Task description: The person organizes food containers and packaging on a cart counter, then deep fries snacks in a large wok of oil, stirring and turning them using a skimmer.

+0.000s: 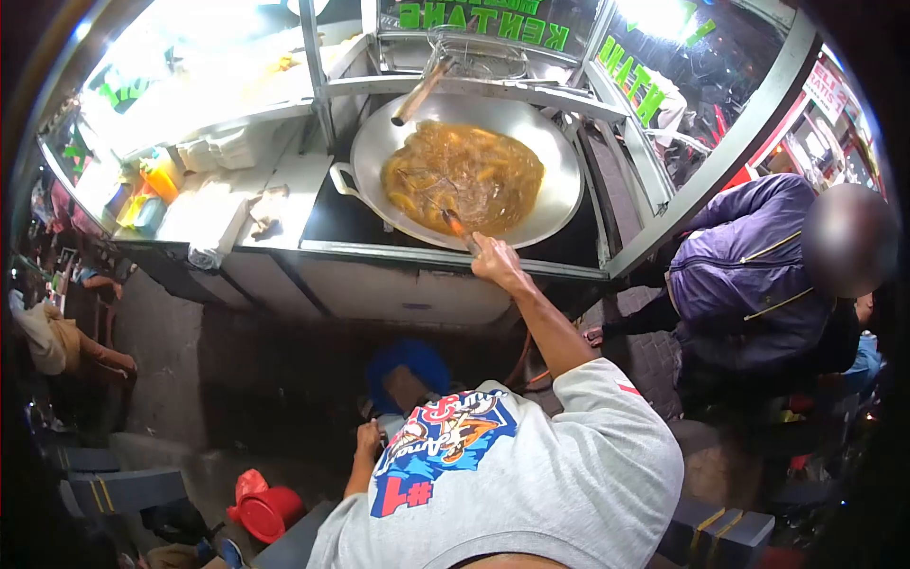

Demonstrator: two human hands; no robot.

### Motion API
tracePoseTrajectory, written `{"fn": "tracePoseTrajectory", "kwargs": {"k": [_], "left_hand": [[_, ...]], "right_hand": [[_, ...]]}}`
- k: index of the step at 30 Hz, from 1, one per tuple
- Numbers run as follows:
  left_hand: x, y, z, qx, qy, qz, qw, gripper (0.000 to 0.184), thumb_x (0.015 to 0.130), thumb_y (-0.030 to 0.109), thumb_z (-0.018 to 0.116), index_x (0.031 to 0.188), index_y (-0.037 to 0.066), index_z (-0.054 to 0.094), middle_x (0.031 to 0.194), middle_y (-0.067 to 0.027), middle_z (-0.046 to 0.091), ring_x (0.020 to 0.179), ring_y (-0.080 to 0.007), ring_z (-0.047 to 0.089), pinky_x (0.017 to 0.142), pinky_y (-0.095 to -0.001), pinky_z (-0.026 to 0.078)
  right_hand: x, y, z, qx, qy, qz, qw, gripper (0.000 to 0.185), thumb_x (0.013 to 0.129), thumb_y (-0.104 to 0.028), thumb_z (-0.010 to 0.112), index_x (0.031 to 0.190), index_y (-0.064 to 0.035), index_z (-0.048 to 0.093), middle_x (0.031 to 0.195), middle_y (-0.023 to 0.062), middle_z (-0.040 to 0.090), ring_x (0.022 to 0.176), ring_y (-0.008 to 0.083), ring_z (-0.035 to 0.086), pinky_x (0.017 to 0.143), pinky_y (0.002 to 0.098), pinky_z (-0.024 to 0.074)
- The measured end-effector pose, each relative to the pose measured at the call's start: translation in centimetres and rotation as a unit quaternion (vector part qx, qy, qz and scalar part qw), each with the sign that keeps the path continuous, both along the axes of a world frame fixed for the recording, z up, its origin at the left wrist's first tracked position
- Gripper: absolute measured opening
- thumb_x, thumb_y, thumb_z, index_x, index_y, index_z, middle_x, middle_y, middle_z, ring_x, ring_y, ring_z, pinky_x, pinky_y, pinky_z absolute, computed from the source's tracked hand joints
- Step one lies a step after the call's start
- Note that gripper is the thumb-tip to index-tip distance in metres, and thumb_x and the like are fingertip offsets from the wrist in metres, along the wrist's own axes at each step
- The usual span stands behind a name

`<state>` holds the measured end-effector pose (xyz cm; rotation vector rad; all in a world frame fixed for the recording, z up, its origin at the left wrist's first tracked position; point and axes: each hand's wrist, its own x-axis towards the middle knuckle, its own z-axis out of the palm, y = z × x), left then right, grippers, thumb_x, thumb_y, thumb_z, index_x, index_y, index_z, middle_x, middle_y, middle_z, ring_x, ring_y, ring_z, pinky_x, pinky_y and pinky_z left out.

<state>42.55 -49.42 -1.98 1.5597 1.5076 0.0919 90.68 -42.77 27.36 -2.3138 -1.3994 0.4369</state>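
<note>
My right hand point(500, 262) is closed around the handle of a wire-headed cooking utensil point(460, 228). Its thin wires dip into bubbling brown oil point(512, 180), and its exact kind is hard to make out. Pieces of frying food point(403, 201) float there, inside a large metal wok point(565, 180) with a loop handle at its left. Down by my waist, my left hand point(369, 437) has its fingers curled; whatever they may hold is hidden. Close to that hand, a blue round object point(409, 368) shows below the counter.
A wire strainer point(479, 59) rests behind the wok, its wooden handle point(423, 90) jutting over the rim. Metal framing point(720, 142) and glass panels surround the stall. Bottles and packets point(156, 185) sit on the left counter. A person in a purple jacket point(744, 270) is at right. A red bucket point(270, 512) stands lower left.
</note>
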Motion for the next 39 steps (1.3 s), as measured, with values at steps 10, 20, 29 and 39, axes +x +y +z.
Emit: {"fn": "tracePoseTrajectory", "kwargs": {"k": [10,20,29,39], "left_hand": [[2.1,1.9,0.3,-0.024,-0.029,0.042,0.998,0.041,0.091,0.03,0.045,0.068,-0.001,0.057,0.058,-0.0112,0.058,0.044,-0.02,0.056,0.04,-0.0337,0.043],[0.5,2.5,-6.4,0.036,-0.02,-0.028,0.999,0.034,0.08,0.031,0.061,0.071,-0.001,0.065,0.066,-0.019,0.062,0.064,-0.0271,0.061,0.064,-0.0412,0.046],[1.5,1.3,0.2,0.045,0.011,-0.066,0.997,0.039,0.084,0.027,0.054,0.067,-0.008,0.06,0.055,-0.0181,0.056,0.05,-0.0246,0.055,0.053,-0.0405,0.042],[2.0,0.8,1.5,-0.069,0.01,0.104,0.992,0.036,0.086,0.029,0.055,0.072,-0.003,0.066,0.063,-0.0109,0.062,0.052,-0.017,0.058,0.05,-0.0311,0.046]], "right_hand": [[4.9,-9.4,9.5,-0.072,-0.211,0.02,0.975,0.056,0.073,-0.014,0.057,0.128,-0.0212,0.046,0.109,0.0168,0.059,0.1,0.0304,0.057,0.087,0.0404,0.0454],[7.0,-12.5,21.8,-0.177,-0.218,0.115,0.953,0.048,0.064,-0.005,0.054,0.11,-0.0192,0.06,0.086,0.0132,0.064,0.086,0.0315,0.061,0.074,0.0413,0.0477],[9.9,-7.0,8.2,-0.204,-0.227,0.132,0.943,0.046,0.069,-0.007,0.056,0.114,-0.0183,0.06,0.079,0.0156,0.064,0.072,0.0277,0.064,0.06,0.0389,0.0508],[14.5,6.3,-8.2,-0.106,-0.205,0.039,0.972,0.042,0.078,-0.005,0.046,0.119,-0.0094,0.049,0.085,0.0187,0.065,0.081,0.0346,0.064,0.07,0.0434,0.0508]]}}
